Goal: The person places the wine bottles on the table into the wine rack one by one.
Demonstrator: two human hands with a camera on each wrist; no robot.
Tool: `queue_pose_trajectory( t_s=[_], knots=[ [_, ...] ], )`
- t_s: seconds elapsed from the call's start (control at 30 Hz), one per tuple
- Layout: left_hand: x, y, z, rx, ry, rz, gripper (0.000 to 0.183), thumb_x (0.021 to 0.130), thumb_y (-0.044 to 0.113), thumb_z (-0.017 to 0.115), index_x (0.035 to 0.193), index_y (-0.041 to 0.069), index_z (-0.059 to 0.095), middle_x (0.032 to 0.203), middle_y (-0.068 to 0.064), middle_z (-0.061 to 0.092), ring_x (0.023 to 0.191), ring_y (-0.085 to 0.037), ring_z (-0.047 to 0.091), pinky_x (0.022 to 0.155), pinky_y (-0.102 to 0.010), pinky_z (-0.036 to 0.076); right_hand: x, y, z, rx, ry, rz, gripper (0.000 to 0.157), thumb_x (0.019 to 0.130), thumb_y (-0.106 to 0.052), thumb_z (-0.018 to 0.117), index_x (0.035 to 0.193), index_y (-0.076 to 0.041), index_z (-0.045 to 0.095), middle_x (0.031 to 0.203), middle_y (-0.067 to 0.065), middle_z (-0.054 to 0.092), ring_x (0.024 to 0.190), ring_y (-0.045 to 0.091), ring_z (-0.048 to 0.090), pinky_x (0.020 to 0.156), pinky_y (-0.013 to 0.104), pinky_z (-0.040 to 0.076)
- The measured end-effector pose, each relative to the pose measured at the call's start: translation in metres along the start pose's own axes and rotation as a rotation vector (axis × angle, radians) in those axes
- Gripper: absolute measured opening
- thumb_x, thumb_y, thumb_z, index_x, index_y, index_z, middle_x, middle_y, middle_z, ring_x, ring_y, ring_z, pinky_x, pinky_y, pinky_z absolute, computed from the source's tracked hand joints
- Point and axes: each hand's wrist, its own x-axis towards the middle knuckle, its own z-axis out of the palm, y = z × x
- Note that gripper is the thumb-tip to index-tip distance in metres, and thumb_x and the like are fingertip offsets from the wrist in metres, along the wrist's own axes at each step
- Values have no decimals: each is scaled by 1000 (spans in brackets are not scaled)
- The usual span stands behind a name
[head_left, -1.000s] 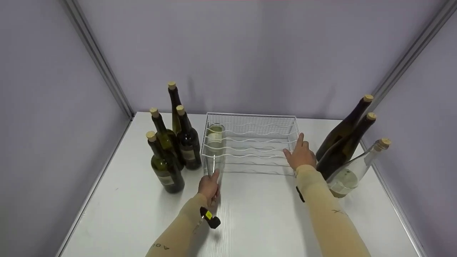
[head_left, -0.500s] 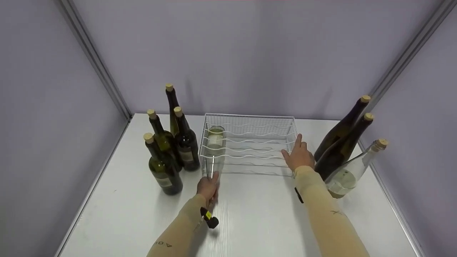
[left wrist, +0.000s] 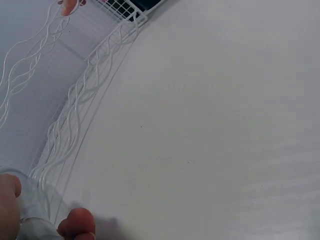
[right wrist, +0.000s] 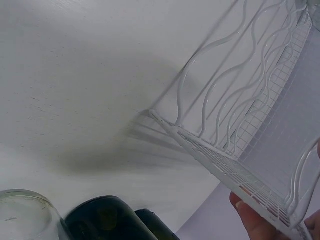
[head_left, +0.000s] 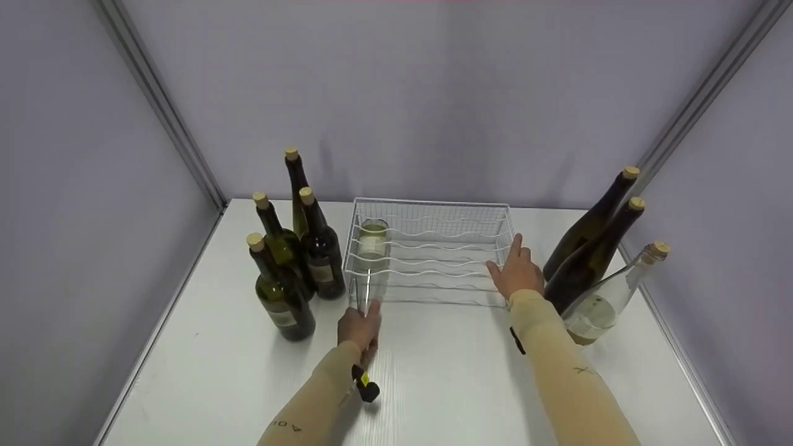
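Note:
A clear glass wine bottle [head_left: 372, 246] lies in the left end of a white wire wine rack [head_left: 432, 201], its base toward the back. My left hand [head_left: 359, 328] grips its neck in front of the rack. In the left wrist view, thumb and fingertips [left wrist: 79, 223] sit on either side of the clear glass [left wrist: 34, 202]. At the rack's right end, my right hand [head_left: 519, 275] holds the top of the side panel. The right wrist view shows fingers [right wrist: 248, 214] outside the mesh side [right wrist: 215, 167] and the thumb at its inner side.
Several corked dark bottles [head_left: 286, 306] stand close together left of the rack. On the right, two dark bottles [head_left: 585, 272] and a clear corked bottle [head_left: 598, 310] stand beside my right hand. Grey panels [head_left: 433, 105] enclose the white table [head_left: 446, 371] at the back and sides.
The whole head view has shifted slightly. The left hand stays at the bottle's neck and has come very slightly nearer. The right hand keeps its place on the rack's side.

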Motion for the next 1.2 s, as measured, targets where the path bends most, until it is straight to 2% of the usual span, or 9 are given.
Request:
queue_pose_trajectory(
  t_s=[0.1, 0.33, 0.5, 0.7, 0.87, 1.0, 1.1, 1.2],
  knots=[
    [1, 1, -1, 37, 26, 24, 56, 92, 58, 50, 94, 2, 51, 63, -10, 61, 44, -19, 54, 42, -31, 43, 0, 1, 0, -2, 5, 2, 91, 95, -47, 55, 150, 6, 7, 127, 34, 44, 76, 35, 58, 71, 50, 51],
    [4, -1, -1, 64, 25, 14, 55, 92, 58, 50, 92, 3, 54, 73, -10, 60, 55, -22, 57, 49, -33, 45, 0, 1, 2, -26, -4, 2, 91, 95, -50, 51, 150, 6, 5, 127, 33, 44, 65, 29, 55, 63, 46, 52],
    [3, 1, -3, 65, 23, 20, 54, 92, 57, 50, 92, 3, 56, 77, -11, 61, 61, -24, 59, 55, -35, 47, 0, 0, 3, -28, 5, 5, 91, 95, -49, 52, 150, 7, 6, 126, 33, 44, 64, 28, 54, 63, 46, 52],
    [-2, 6, -8, 91, 5, 21, 60, 92, 61, 47, 99, 2, 56, 88, -12, 60, 77, -26, 58, 69, -39, 49, 1, 0, 2, -14, 4, -2, 90, 96, -49, 51, 150, 6, 6, 125, 33, 44, 65, 28, 54, 65, 45, 51],
    [-6, 6, -9, 105, 43, 76, 64, 91, 59, 52, 112, -1, 55, 100, -16, 63, 92, -31, 62, 80, -45, 49, 0, -1, 2, -11, 3, 3, 90, 96, -50, 51, 150, 6, 5, 126, 33, 43, 66, 29, 55, 66, 46, 51],
    [-7, 4, -10, 163, 71, 126, 73, 90, 58, 55, 128, -3, 48, 113, -20, 62, 105, -36, 60, 89, -49, 47, 0, -1, 2, -21, 16, -3, 91, 95, -48, 53, 150, 7, 6, 125, 34, 44, 65, 29, 54, 63, 46, 51],
    [-8, -1, -15, 212, 60, 145, 77, 89, 62, 53, 130, -3, 47, 116, -21, 61, 106, -38, 60, 89, -50, 47, 0, -1, 2, -28, 29, -5, 91, 95, -48, 55, 150, 7, 8, 124, 33, 45, 64, 28, 54, 62, 45, 51],
    [-16, -4, -24, 212, 21, 149, 78, 90, 64, 50, 130, -3, 48, 114, -19, 62, 103, -36, 61, 89, -50, 47, 0, -1, 1, -31, 37, -10, 91, 94, -47, 55, 149, 8, 8, 123, 33, 46, 63, 28, 53, 60, 45, 51]
  ],
)
